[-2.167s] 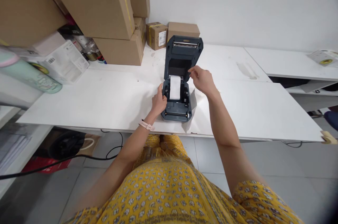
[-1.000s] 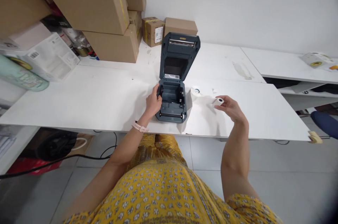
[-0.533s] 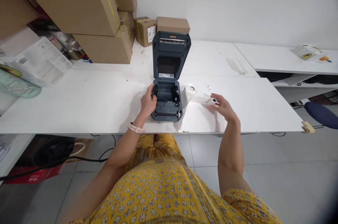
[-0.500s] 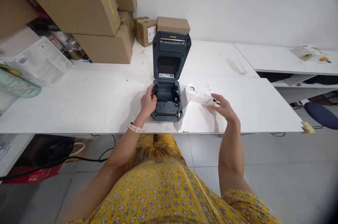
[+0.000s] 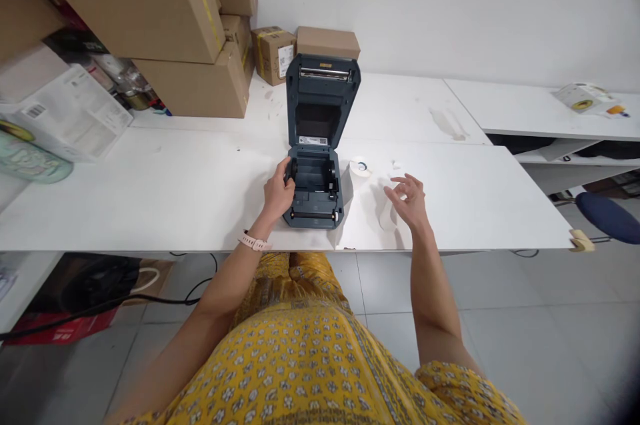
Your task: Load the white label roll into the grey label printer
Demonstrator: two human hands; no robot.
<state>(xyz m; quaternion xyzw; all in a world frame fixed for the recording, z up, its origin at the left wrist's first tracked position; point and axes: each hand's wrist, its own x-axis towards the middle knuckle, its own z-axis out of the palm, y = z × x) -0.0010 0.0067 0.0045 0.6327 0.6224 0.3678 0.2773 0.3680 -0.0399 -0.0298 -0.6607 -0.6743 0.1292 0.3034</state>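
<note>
1 left hand [image 5: 278, 195] holds 1 open printer [image 5: 315, 199] beside 1 roll [image 5: 358, 174].

R hand [image 5: 410, 201] off sm. roll, nearer printer [image 5: 315, 199]

We see a boxy, dark blue-grey printer [image 5: 314, 197] on the white counter [image 5: 480, 211], close to its front edge. The lid [image 5: 323, 95] stands raised at the back, showing a shiny metal bar near its top and a dark recess below, with a white label near the hinge. In the open body, we make out a deep, dark bay and, toward the front, a black roller [image 5: 313, 215] with a white right end. Just beside the printer, on its right, we find a white paper roll [image 5: 359, 175] standing on end, its blue-ringed core facing up.
</note>
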